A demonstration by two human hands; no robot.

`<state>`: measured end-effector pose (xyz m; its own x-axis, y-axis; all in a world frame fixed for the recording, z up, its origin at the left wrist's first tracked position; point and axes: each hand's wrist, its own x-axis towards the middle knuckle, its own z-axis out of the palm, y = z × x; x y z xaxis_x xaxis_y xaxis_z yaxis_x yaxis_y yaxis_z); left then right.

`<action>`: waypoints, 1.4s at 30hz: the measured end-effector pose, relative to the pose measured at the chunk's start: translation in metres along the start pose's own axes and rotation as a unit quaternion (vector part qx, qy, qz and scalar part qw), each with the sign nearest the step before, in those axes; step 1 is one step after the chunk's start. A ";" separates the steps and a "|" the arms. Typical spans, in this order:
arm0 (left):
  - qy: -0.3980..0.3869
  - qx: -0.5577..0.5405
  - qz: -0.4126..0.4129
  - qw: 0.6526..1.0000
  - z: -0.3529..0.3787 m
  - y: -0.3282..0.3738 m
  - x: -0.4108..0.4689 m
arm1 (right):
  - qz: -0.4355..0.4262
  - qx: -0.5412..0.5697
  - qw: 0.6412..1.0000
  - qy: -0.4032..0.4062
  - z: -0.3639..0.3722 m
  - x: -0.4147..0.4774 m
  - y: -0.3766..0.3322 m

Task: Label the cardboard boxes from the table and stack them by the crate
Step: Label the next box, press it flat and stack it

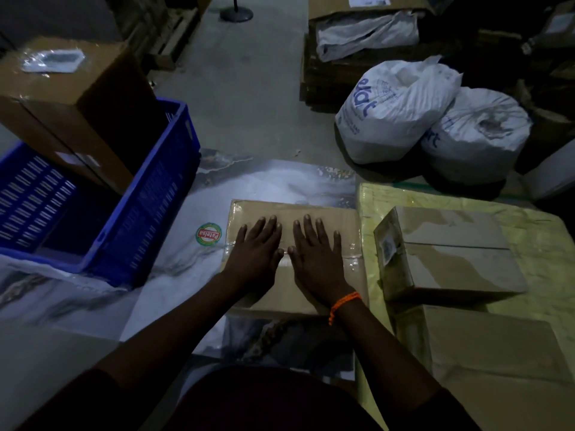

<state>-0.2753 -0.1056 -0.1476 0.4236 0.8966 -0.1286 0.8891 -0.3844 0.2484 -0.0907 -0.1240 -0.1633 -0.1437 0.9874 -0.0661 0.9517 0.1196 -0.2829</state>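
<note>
A flat taped cardboard box (339,222) lies on a marbled white sheet in front of me. My left hand (256,247) and my right hand (314,253) press flat on its top side by side, fingers straight, thumbs almost touching. An orange thread circles my right wrist. Left of the box stands a blue plastic crate (161,194), with a large labelled cardboard box (71,101) leaning against its far rim. To the right, a smaller cardboard box (451,253) with a label on its left side rests on a yellow-covered table (535,225). Another box (491,346) lies nearer me.
Two tied white sacks (401,110) sit on the floor at the back right, with stacked cartons and a wrapped bundle (367,35) behind them. A wooden pallet (174,38) and a round stand base (236,14) are farther back. Bare concrete floor (249,88) runs between.
</note>
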 end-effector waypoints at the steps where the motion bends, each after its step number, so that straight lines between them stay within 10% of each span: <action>1: 0.002 -0.001 0.007 1.000 -0.001 -0.001 -0.001 | -0.006 0.003 1.000 0.000 -0.001 -0.001 0.001; 18: 0.074 0.047 0.004 0.996 0.021 -0.014 -0.051 | -0.010 -0.047 0.998 0.030 0.007 -0.057 0.028; 27: 0.119 -0.131 -0.122 0.977 0.018 -0.012 -0.045 | 0.323 0.313 0.890 0.073 -0.024 -0.045 0.048; 35: 0.169 -0.255 -0.096 0.947 0.020 0.013 -0.022 | 0.276 0.276 0.919 0.055 -0.077 -0.001 0.072; 42: 0.049 -0.251 -0.167 0.952 0.012 -0.013 -0.038 | 0.099 0.143 0.983 0.051 -0.143 0.042 0.011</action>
<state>-0.3012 -0.1371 -0.1574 0.0919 0.9763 -0.1959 0.7663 0.0563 0.6400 -0.0471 -0.0662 -0.0322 0.0790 0.9953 -0.0553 0.8413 -0.0963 -0.5320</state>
